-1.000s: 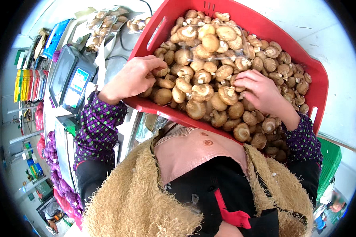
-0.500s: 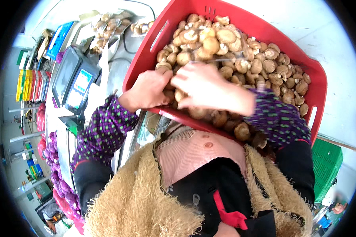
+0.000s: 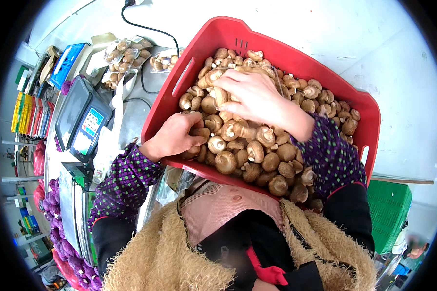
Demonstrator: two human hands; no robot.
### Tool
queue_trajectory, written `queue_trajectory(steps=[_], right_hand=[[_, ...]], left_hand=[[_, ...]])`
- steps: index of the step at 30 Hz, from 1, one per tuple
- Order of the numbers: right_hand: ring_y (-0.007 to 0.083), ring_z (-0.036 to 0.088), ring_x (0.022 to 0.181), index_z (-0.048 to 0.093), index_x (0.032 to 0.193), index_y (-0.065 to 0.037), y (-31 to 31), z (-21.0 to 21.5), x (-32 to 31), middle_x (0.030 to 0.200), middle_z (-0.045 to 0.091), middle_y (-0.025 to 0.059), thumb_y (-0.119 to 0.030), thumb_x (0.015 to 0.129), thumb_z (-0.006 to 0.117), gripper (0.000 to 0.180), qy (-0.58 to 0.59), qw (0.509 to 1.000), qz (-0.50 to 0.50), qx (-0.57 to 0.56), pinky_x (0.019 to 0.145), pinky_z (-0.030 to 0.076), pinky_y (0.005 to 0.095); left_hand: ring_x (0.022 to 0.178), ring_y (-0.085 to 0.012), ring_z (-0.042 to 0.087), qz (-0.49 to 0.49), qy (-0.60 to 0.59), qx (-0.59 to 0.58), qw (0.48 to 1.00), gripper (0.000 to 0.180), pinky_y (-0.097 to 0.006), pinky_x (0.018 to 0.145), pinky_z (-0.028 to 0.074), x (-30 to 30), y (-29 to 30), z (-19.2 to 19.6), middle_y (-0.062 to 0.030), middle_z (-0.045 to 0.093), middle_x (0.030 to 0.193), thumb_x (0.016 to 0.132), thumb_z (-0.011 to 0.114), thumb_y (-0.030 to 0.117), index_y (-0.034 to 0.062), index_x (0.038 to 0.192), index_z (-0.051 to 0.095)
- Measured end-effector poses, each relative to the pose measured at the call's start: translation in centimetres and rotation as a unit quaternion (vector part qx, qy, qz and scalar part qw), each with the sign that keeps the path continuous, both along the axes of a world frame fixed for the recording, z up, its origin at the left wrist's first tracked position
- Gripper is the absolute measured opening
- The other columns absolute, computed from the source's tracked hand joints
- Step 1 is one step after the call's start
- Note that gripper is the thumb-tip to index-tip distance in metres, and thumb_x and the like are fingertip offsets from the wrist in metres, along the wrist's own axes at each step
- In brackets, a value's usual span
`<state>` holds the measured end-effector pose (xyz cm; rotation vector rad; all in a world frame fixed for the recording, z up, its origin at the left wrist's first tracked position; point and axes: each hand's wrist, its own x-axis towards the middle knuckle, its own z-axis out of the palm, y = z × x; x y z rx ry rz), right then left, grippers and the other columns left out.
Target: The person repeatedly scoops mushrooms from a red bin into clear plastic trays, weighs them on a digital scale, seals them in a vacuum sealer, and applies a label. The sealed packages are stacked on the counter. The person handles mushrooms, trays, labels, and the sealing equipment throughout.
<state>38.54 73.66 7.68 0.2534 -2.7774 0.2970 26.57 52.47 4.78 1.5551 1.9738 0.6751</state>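
White wall (image 3: 405, 87): plain, from 1 to 3 o'clock, with a few small dark marks and a faint seam near 2.
Black cable (image 3: 153, 27): curving down over white from a plug just left of 12, near 11.
Metal counter (image 3: 137, 115): grey, lightly shiny, at 10 o'clock.
Storage side: a blue container (image 3: 67, 65) at 10, upright yellow and red packs (image 3: 32, 114) at 9, pale rails (image 3: 22, 179) just below.
Purple net bags (image 3: 57, 218): heaped around 8 o'clock.
Green crate (image 3: 388, 213): at 4, under a thin brown strip (image 3: 407, 181).
Light: bright, cool, strongest toward 12; far lower edges blurred.
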Motion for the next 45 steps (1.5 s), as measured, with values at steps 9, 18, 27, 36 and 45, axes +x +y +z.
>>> queue_trajectory(steps=[9, 18, 27, 36, 45], right_hand=[[0.0167, 0.064, 0.067, 0.067, 0.093, -0.006, 3.7, 3.2, 2.6, 0.082, 0.067, 0.0067, -0.028, 0.083, 0.072, 0.024, 0.031, 0.973, -0.073, -0.216, 0.06, 0.051, 0.0302], [0.0054, 0.054, 0.058, 0.069, 0.083, 0.0, 6.5, -1.9, 8.3, 0.071, 0.065, 0.0013, -0.017, 0.089, 0.069, 0.018, -0.029, 0.796, -0.303, -0.523, 0.054, 0.043, 0.0197], [0.0245, 0.062, 0.086, 0.067, 0.096, -0.001, 5.9, -3.6, 10.7, 0.094, 0.063, 0.0114, -0.017, 0.08, 0.071, 0.023, -0.046, 0.962, -0.144, -0.228, 0.079, 0.049, 0.0371], [0.0132, 0.061, 0.094, 0.057, 0.104, 0.0, 7.1, -4.1, 8.3, 0.098, 0.06, 0.0033, -0.001, 0.081, 0.074, 0.028, -0.041, 0.827, -0.186, -0.528, 0.082, 0.052, 0.0277], [0.0098, 0.061, 0.081, 0.065, 0.102, 0.005, 8.1, -5.7, 8.5, 0.095, 0.063, 0.0037, -0.004, 0.087, 0.068, 0.017, -0.005, 0.842, -0.207, -0.499, 0.072, 0.051, 0.0232]], left_hand=[[0.076, -0.0097, 0.057, 0.205, -0.261, 0.076, 0.94, 0.022, -0.027, 0.069, 0.049, -0.8, -0.9, -0.6, -0.0037, 0.064, 0.084, 0.09, 0.068, 0.013, -0.0011, 0.106, 0.063], [0.076, -0.0047, 0.056, 0.131, -0.146, 0.168, 0.966, 0.015, -0.021, 0.067, 0.048, -1.7, 7.3, -0.5, -0.0011, 0.062, 0.089, 0.094, 0.063, 0.01, 0.0019, 0.106, 0.058], [0.076, -0.0299, 0.065, 0.17, 0.079, 0.226, 0.956, 0.017, -0.037, 0.069, 0.052, -1.3, 8.1, -1.2, -0.0144, 0.063, 0.089, 0.081, 0.071, 0.013, 0.0041, 0.095, 0.069], [0.095, -0.0115, 0.055, 0.106, -0.103, 0.073, 0.986, 0.042, -0.026, 0.078, 0.047, -1.6, 3.1, 0.9, -0.0069, 0.053, 0.123, 0.066, 0.078, -0.002, -0.0012, 0.105, 0.061], [0.087, -0.0355, 0.061, -0.013, 0.076, 0.092, 0.993, 0.028, -0.039, 0.078, 0.05, -2.5, 1.9, -0.9, -0.0159, 0.061, 0.091, 0.071, 0.074, 0.011, 0.0019, 0.095, 0.063]])
